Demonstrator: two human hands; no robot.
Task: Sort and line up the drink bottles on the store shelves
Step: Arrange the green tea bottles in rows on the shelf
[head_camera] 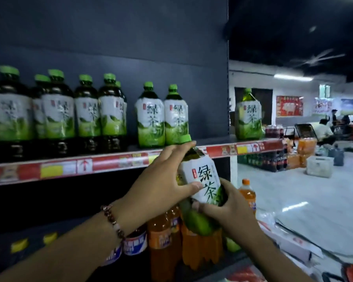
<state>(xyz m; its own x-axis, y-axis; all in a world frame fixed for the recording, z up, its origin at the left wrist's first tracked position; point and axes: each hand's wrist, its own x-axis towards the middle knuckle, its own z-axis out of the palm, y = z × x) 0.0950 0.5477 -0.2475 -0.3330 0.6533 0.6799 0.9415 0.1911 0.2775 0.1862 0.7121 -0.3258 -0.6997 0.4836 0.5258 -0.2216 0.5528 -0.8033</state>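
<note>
Held bottle: a green tea bottle (pixel 202 184) with white label and green cap, tilted with its cap up and to the left, in front of the upper shelf's edge, carried by both hands.
Left grip: the left hand (pixel 161 178) grasps the bottle's neck and upper label, thumb laid across the label front, fingertips up by the cap.
Right grip: the right hand (pixel 230 208) grasps the lower part of the bottle from the right and beneath, fingers curled round it.
Above the grips: the upper shelf (pixel 114 161) with a red and yellow price strip; two green tea bottles (pixel 161 117) stand side by side just above the left hand.
Up and left of the grips: a row of darker green tea bottles (pixel 57 110), several deep.
Up and right of the grips: one lone tea bottle (pixel 248 117) at the shelf's right end.
Below the grips: orange soda bottles (pixel 165 237) packed close under the held bottle; one more orange bottle (pixel 248 194) just right of the right hand.
Wrist: a bead bracelet (pixel 112 220) on the left arm.
Hard to make out: the held bottle's base is hidden by the right hand; yellow caps (pixel 18 245) low left sit in deep shadow; the far people and stacked crates on the right are blurred.
</note>
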